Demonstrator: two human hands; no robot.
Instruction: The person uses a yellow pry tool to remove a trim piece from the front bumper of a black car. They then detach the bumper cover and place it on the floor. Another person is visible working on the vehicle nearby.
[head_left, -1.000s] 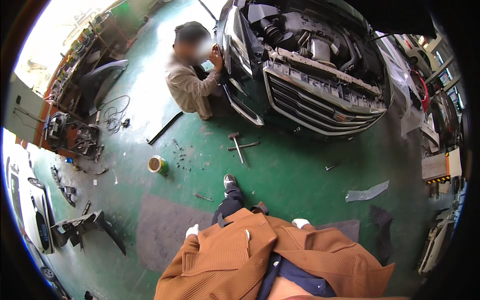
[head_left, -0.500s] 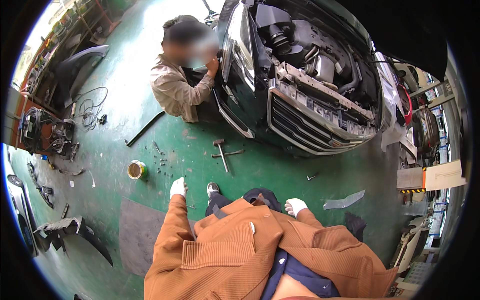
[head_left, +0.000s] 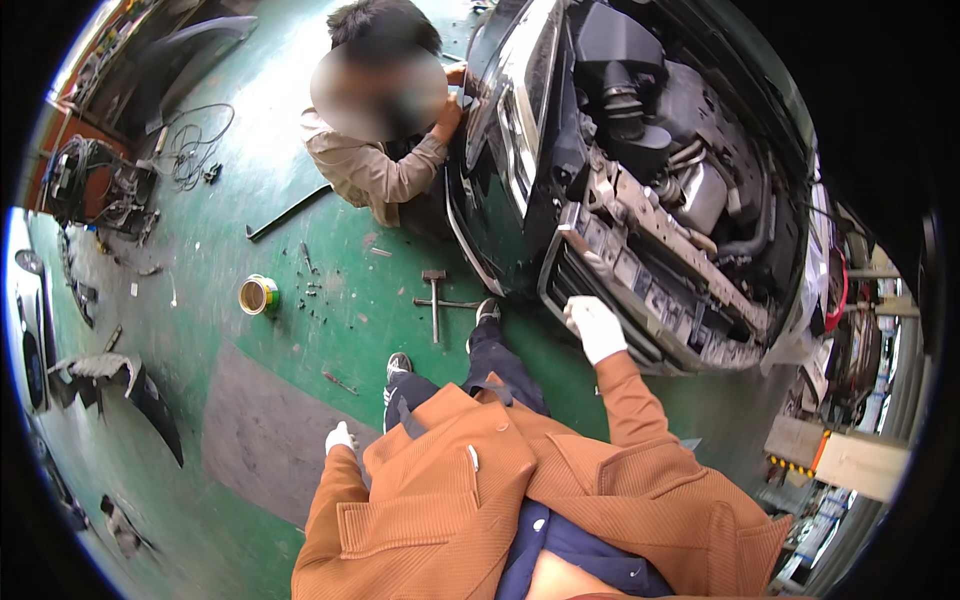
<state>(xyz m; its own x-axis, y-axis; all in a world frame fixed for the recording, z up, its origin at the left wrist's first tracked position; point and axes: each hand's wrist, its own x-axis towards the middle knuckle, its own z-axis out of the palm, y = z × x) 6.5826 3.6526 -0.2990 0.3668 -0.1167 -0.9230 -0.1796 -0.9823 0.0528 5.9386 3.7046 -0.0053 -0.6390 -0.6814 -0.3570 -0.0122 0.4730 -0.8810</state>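
Note:
My right hand [head_left: 597, 328], in a white glove, is raised in front of the car's grille [head_left: 600, 305], its fingers curled in with no object showing. Whether it touches the car cannot be told. Low at my left side hangs my left hand [head_left: 340, 438], also gloved in white, fingers curled and nothing seen in them. Below it a dark mat [head_left: 255, 430] lies on the floor. The dark car [head_left: 510, 210] stands ahead with its engine bay [head_left: 660, 140] exposed. A hammer [head_left: 435, 300] lies across a metal bar [head_left: 462, 303] near my feet.
A co-worker [head_left: 370, 165] crouches at the car's front corner, hands on it. An open can [head_left: 259, 295], small loose parts [head_left: 313, 290], a thin tool [head_left: 340, 383] and a long dark bar [head_left: 288, 212] lie leftward. Cables [head_left: 195, 150] and a torn bumper piece [head_left: 120, 385] are farther left.
My right hand has come up and forward to the front of the car. My left hand has dropped back toward my side. I have moved closer to the car, my feet near the hammer.

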